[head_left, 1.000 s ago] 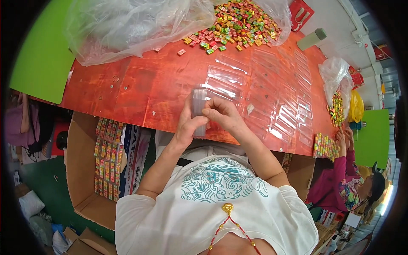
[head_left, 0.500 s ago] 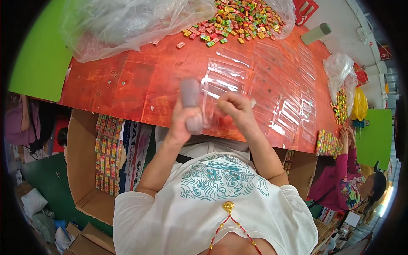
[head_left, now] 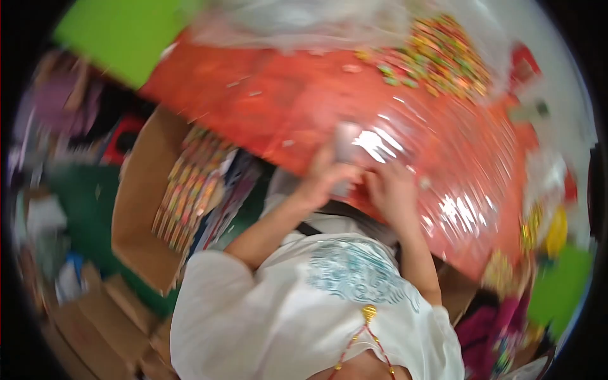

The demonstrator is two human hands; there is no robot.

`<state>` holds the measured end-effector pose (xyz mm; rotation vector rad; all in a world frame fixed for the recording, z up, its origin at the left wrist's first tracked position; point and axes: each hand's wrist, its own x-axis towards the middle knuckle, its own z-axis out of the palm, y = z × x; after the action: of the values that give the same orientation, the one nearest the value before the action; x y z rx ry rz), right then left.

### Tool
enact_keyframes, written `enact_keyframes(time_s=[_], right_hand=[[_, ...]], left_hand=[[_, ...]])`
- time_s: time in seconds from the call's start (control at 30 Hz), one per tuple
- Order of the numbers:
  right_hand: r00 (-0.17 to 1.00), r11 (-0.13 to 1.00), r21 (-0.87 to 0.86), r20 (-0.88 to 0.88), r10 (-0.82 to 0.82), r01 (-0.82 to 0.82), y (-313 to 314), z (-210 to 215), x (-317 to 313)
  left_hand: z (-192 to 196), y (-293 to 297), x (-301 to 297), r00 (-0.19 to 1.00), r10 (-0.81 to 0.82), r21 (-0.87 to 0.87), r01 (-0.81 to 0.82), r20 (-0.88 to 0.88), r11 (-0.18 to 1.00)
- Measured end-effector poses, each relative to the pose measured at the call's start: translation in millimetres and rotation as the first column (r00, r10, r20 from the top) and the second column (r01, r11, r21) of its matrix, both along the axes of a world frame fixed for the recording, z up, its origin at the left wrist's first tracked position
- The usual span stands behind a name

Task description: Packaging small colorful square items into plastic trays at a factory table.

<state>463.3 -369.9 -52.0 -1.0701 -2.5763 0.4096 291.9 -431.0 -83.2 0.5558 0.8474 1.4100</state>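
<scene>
Clear plastic is what we are holding: our left hand (head_left: 323, 183) is wrapping round a small upright jar (head_left: 347, 152) at the near edge of the red table (head_left: 253, 120). Our right hand (head_left: 392, 190) is touching its right side, fingers curled. Farther off, sweets (head_left: 443, 57) are lying heaped.

A red table (head_left: 266, 107) under glossy clear film fills the middle. A green panel (head_left: 126, 35) stands far left. Cardboard boxes (head_left: 136, 209) sit on the floor, near left.

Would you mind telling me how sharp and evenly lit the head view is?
Head view: heavy motion blur smears everything; white glare streaks the red table; fisheye bends its edges; both hands, left hand and right hand, look soft around a blurred clear item.
</scene>
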Motion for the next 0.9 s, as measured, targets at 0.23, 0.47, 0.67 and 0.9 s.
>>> enact_keyframes(time_s=[0.23, 0.47, 0.67, 0.9], right_hand=[[0.828, 0.653, -0.734, -0.474, -0.299, -0.185, -9, 5, 3], [0.796, 0.571, -0.749, -0.550, -0.253, -0.336, 7, -8, -6], [0.788, 0.637, -0.734, -0.527, -0.317, -0.234, 19, 3, -17], [0.867, 0.528, -0.832, -0.381, -0.320, -0.171, 15, 22, -36]], left_hand=[[0, -6, 25, 0.983, 0.036, 0.210, 0.002, -0.179, 0.978], [10, -17, 0, 0.983, -0.059, 0.207, 0.095, -0.176, 0.974], [5, 9, -3, 0.996, -0.086, 0.244, 0.085, -0.007, 0.966], [1, 6, -11, 0.999, -0.006, 0.139, 0.001, 0.040, 0.990]])
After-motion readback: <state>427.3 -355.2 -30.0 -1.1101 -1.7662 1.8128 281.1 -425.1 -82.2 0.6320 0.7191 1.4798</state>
